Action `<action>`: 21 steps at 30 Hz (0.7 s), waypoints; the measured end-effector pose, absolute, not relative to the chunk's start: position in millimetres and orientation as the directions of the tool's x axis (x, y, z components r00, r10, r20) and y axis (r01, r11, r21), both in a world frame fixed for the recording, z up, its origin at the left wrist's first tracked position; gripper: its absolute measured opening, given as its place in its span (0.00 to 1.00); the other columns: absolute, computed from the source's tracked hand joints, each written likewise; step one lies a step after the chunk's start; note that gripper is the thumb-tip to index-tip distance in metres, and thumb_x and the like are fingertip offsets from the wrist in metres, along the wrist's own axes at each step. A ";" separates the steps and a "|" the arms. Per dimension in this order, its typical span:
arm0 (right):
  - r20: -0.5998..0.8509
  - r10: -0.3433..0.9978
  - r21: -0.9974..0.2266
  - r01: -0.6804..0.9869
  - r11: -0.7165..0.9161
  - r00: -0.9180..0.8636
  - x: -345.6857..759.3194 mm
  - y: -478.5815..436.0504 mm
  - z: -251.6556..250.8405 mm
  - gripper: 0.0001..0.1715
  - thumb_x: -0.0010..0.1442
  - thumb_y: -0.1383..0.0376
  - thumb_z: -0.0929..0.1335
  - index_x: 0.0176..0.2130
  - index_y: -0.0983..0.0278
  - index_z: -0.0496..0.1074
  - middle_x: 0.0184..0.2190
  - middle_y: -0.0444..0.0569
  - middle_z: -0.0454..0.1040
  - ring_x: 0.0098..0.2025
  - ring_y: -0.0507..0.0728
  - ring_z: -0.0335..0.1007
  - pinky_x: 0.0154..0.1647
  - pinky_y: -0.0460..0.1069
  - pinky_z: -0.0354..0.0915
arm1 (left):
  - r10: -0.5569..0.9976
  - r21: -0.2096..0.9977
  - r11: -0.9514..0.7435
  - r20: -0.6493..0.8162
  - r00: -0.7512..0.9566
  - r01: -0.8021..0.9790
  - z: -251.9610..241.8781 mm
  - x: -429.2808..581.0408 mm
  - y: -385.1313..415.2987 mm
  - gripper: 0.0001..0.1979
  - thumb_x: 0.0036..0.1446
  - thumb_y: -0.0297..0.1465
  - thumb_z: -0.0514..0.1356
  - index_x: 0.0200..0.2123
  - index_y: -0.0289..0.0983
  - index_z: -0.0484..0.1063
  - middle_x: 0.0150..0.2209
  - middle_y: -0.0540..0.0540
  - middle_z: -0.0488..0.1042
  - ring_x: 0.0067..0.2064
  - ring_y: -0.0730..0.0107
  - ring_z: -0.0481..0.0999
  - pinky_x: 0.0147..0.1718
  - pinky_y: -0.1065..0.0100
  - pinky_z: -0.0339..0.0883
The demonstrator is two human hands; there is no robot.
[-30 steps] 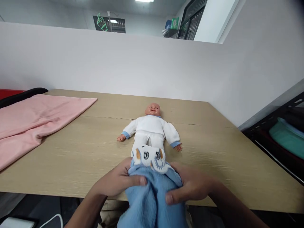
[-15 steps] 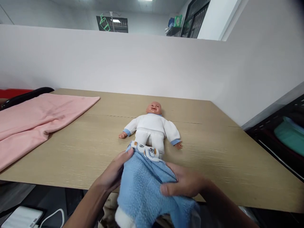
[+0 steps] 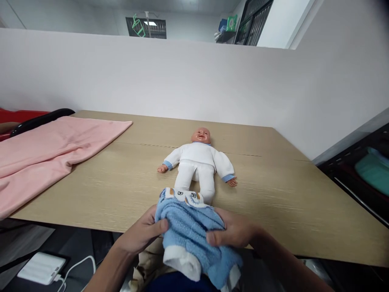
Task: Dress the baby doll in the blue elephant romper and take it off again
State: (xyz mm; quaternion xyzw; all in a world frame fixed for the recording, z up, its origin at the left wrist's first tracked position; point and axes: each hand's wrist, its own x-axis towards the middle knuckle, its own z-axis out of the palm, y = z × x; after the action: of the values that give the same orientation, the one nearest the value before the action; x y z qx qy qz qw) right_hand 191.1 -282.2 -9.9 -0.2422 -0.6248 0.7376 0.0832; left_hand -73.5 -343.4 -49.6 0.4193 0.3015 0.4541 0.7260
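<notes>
A pair of blue fleece doll pants [image 3: 194, 227] with white cuffs hangs bunched between my hands at the table's front edge. Its waistband, with a white animal-face print, points toward the doll. My left hand [image 3: 144, 231] grips the left side, thumb on top. On the right side my right hand [image 3: 234, 229] is closed, its thumb pressed on the fabric and the fingers hidden behind. Just beyond lies a baby doll [image 3: 199, 162] on its back, head away from me, in a white top with blue cuffs. The pants cover the lower ends of its white legs.
A pink cloth [image 3: 69, 142] spreads over the left of the wooden table [image 3: 273, 194]. Behind it are a black curved object [image 3: 45, 120] and something red. A white power bank [image 3: 41, 267] with a cable sits below the table at left. A dark rack [image 3: 358, 174] stands at right.
The pants legs have been gathered upward, so the white cuffs now show higher. My left hand has shifted down along the fabric. The view has moved slightly.
</notes>
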 end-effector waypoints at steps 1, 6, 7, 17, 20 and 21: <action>-0.232 0.385 -0.964 0.156 -0.217 -0.893 190.3 -283.3 -8.1 0.49 0.51 0.41 0.83 0.63 0.61 0.76 0.52 0.52 0.84 0.56 0.64 0.80 0.63 0.59 0.74 | 0.923 0.888 0.239 -0.083 0.375 -0.392 -49.3 -70.9 -343.8 0.31 0.58 0.55 0.73 0.52 0.36 0.84 0.46 0.38 0.86 0.51 0.51 0.83 0.56 0.56 0.75; -0.174 0.538 -0.978 0.080 -0.194 -0.825 192.1 -285.4 -13.5 0.40 0.58 0.39 0.79 0.59 0.60 0.79 0.51 0.52 0.84 0.56 0.64 0.80 0.63 0.59 0.73 | 0.874 0.936 0.270 -0.140 0.465 -0.226 -40.6 -66.5 -344.3 0.32 0.63 0.56 0.69 0.55 0.36 0.83 0.49 0.38 0.85 0.51 0.52 0.81 0.54 0.58 0.73; -0.191 0.568 -0.977 0.097 -0.192 -0.801 192.4 -285.4 -15.2 0.39 0.59 0.37 0.77 0.57 0.60 0.80 0.51 0.52 0.84 0.56 0.64 0.80 0.63 0.59 0.73 | 0.858 0.939 0.264 -0.125 0.499 -0.219 -38.0 -67.5 -344.5 0.35 0.60 0.58 0.70 0.56 0.36 0.83 0.49 0.38 0.85 0.51 0.52 0.81 0.53 0.58 0.74; -0.252 0.822 -0.914 0.406 -0.028 -0.510 163.7 -304.7 -8.3 0.37 0.59 0.55 0.79 0.64 0.60 0.74 0.58 0.57 0.81 0.59 0.69 0.78 0.62 0.62 0.72 | 0.945 0.955 0.286 -0.295 0.144 0.085 -27.4 -61.7 -349.5 0.30 0.70 0.50 0.64 0.65 0.37 0.73 0.57 0.39 0.82 0.58 0.49 0.79 0.60 0.55 0.71; -0.159 0.915 -0.821 0.564 0.087 -0.371 157.2 -304.5 -9.7 0.28 0.66 0.60 0.72 0.63 0.61 0.74 0.51 0.56 0.84 0.54 0.68 0.80 0.57 0.61 0.72 | 0.943 0.961 0.255 -0.272 0.193 0.112 -29.9 -62.5 -350.3 0.30 0.70 0.49 0.65 0.67 0.39 0.71 0.61 0.39 0.81 0.61 0.49 0.79 0.61 0.57 0.71; -0.145 0.918 -0.787 0.605 0.120 -0.370 156.9 -303.0 -9.1 0.26 0.66 0.61 0.71 0.62 0.62 0.74 0.48 0.56 0.85 0.52 0.68 0.81 0.55 0.60 0.72 | 0.934 0.959 0.253 -0.277 0.225 0.131 -30.1 -63.9 -350.4 0.30 0.69 0.48 0.66 0.67 0.40 0.71 0.62 0.39 0.80 0.61 0.49 0.79 0.60 0.58 0.71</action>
State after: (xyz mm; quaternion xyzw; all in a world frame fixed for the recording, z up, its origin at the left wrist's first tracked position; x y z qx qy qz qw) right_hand 156.9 -303.0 -9.1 -0.5268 -0.7227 0.4034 0.1936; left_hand -63.9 -350.4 -30.1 0.5093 0.5228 0.3378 0.5944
